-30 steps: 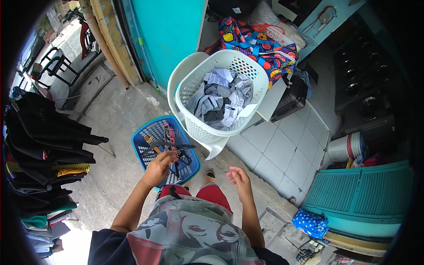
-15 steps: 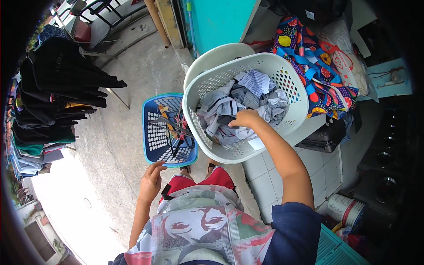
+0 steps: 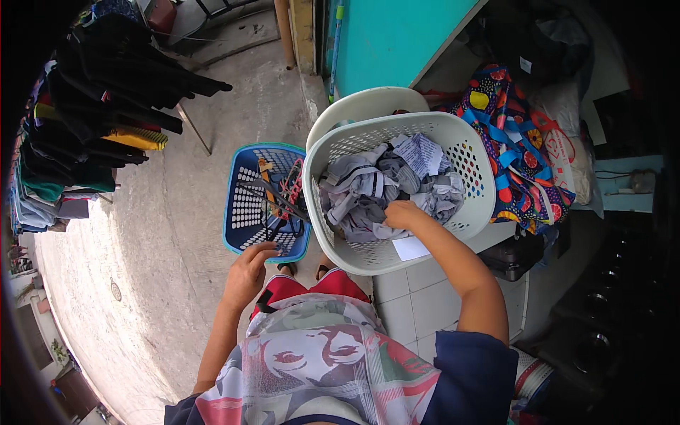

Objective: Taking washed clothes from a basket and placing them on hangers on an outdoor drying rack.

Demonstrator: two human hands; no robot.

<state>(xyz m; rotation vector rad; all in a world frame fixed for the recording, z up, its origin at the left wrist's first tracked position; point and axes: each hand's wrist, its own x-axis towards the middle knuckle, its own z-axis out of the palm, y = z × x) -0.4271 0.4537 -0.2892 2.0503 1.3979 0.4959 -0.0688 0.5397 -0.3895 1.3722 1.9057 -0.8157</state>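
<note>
Nearest the camera, the person's patterned shirt and red shorts are filling the lower middle of the view, with bare toes peeking out just below the baskets. The left hand (image 3: 248,273) is hanging loosely open, fingers relaxed, hovering just at the near rim of the blue basket (image 3: 237,234), which is sitting on the concrete floor and holding a tangle of clothes hangers (image 3: 278,200); the hand is gripping nothing. The right hand (image 3: 402,214) is reaching into the white laundry basket (image 3: 471,212) and closing its fingers around a fold of the grey clothes (image 3: 368,188) piled inside, though how firmly it is gripping is hard to tell. This basket is resting on the edge of a raised tiled step, touching a second pale tub (image 3: 361,105) behind it. Judging from this, the garments are looking twisted together, so pulling one up could be dragging its neighbours over the rim and onto the dusty floor, and a hard tug could be tipping the basket off the step toward the hangers. Farther off, a colourful patterned bag (image 3: 517,134) is leaning to the right, a teal wall (image 3: 389,35) is standing behind, and dark garments (image 3: 106,92) are hanging on a rack at the far left.
</note>
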